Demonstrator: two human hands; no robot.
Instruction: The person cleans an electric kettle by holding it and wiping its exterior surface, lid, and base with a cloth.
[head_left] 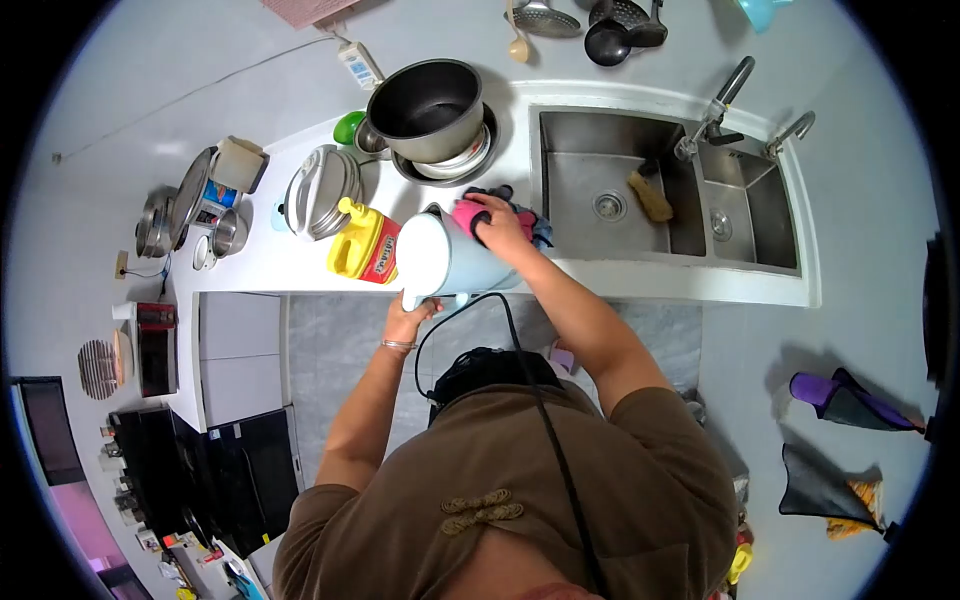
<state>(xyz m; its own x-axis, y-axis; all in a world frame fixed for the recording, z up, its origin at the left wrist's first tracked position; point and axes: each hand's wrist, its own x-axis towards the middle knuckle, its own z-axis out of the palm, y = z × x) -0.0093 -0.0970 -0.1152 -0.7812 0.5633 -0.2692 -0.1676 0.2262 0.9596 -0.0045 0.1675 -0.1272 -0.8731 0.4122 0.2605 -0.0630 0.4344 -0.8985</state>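
Note:
A pale blue jug [472,265] with a round white lid is at the counter's front edge, its lid toward the left; I cannot tell whether it rests on the counter. My left hand [412,318] is closed around its handle, below the lid. Over the jug's far side, my right hand [497,222] grips a pink cloth [468,214]; whether the cloth touches the jug is hard to see. Dark and blue-grey fabric [540,230] shows beside that hand. Just left of the jug stands a yellow bottle [362,243] with a red label.
A double steel sink [608,165] with taps is at the right, a yellowish sponge [651,197] inside. A large dark-lined pot [425,108] sits on stacked dishes behind the jug. Further left are stacked lids [325,192], a green item [348,127] and a small metal pot [230,232].

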